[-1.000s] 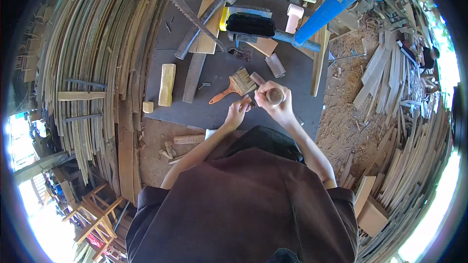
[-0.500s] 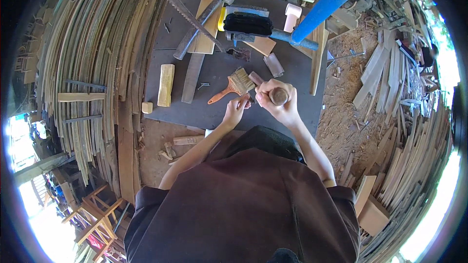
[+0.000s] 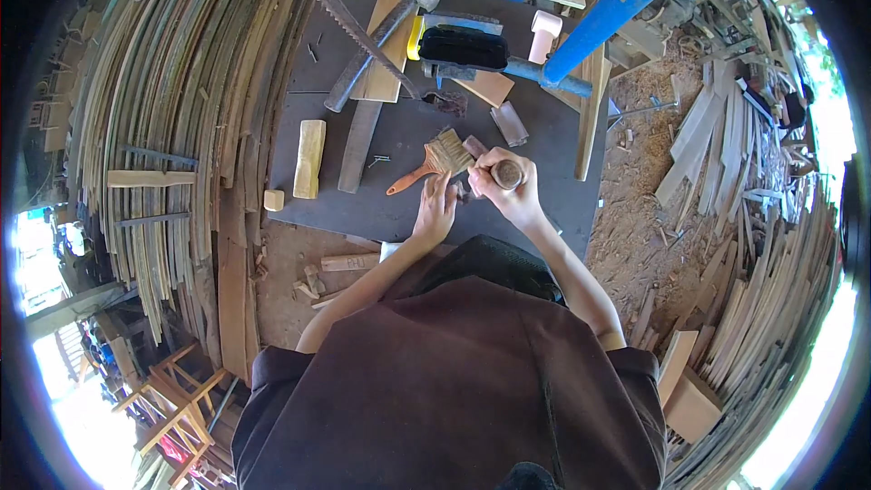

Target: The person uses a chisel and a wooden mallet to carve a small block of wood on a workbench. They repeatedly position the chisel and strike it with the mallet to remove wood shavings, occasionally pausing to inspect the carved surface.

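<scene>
- Left hand (image 3: 437, 209), just nearside of the brush (image 3: 440, 160), has partly uncurled; its hold, I can't tell;
- Right hand (image 3: 519, 203), right of the brush, stays wrapped round a wooden handle (image 3: 508, 174); left grip seemingly being reset

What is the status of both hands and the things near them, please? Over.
Right hand gripping round-ended wooden tool. Left hand nearby, grip unclear. Paintbrush on dark table, close to left hand.

Right hand (image 3: 513, 198) around wooden handle (image 3: 507, 174)
</scene>
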Motion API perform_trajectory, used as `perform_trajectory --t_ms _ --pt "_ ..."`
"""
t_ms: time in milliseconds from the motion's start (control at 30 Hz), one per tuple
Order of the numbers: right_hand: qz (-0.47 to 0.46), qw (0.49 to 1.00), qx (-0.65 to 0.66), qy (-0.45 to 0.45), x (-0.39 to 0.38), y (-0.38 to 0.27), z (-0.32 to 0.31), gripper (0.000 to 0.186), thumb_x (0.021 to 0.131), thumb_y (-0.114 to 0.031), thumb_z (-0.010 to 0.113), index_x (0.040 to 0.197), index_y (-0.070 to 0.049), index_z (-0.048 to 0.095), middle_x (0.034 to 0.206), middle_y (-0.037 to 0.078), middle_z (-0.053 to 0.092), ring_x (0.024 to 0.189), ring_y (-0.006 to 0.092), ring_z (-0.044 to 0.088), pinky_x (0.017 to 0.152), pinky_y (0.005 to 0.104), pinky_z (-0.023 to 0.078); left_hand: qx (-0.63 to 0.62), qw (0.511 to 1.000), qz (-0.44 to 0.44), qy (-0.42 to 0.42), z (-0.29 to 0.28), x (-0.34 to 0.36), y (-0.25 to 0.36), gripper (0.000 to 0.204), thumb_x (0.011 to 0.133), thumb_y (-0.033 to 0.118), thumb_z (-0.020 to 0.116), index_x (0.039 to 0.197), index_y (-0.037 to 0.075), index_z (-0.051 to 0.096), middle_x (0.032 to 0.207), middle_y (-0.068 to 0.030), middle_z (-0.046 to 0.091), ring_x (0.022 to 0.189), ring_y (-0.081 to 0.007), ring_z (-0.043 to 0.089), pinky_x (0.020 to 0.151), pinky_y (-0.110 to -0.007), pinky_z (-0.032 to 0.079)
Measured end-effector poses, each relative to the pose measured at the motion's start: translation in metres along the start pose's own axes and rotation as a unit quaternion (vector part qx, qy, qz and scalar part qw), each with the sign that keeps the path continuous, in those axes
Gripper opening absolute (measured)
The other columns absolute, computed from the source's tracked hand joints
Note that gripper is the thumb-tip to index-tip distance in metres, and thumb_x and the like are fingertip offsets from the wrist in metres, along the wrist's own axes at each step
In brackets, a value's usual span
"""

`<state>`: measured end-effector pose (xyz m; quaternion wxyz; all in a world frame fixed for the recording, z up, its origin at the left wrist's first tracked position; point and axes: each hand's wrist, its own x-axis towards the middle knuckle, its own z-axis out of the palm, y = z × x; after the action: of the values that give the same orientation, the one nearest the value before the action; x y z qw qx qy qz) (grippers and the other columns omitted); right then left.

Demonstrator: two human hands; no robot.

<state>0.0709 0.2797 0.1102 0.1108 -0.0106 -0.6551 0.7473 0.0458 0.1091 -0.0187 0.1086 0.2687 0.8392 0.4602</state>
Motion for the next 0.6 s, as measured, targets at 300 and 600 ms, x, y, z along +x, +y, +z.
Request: perform_trajectory --t_ms 300,600 --pt "-0.008 1.000 -0.011 0.008 -0.017 0.012 -0.007 0.004 0.086 0.007 0.059 0.085 0.003 0.059 0.073 0.009 0.060 0.063 0.0115 0.055 0.056 0.0271 0.045 -0.030 0.994 0.026 -0.105 -0.026 -0.011 0.000 0.075 0.072 -0.003 0.054 0.143 0.003 0.031 0.142 -0.0226 0.035 0.136 -0.0408 0.029 0.115 -0.047 0.024" --pt "-0.041 0.980 0.145 0.126 -0.019 -0.022 -0.039 0.007 0.088 0.007 0.054 0.082 0.002 0.057 0.067 0.008 0.056 0.058 0.0128 0.049 0.059 0.0303 0.045 0.061 0.967 0.130 -0.210 -0.010 -0.009 -0.015 0.089 0.070 0.025 0.082 0.142 0.005 0.035 0.141 -0.0169 0.042 0.134 -0.0352 0.037 0.113 -0.044 0.029"
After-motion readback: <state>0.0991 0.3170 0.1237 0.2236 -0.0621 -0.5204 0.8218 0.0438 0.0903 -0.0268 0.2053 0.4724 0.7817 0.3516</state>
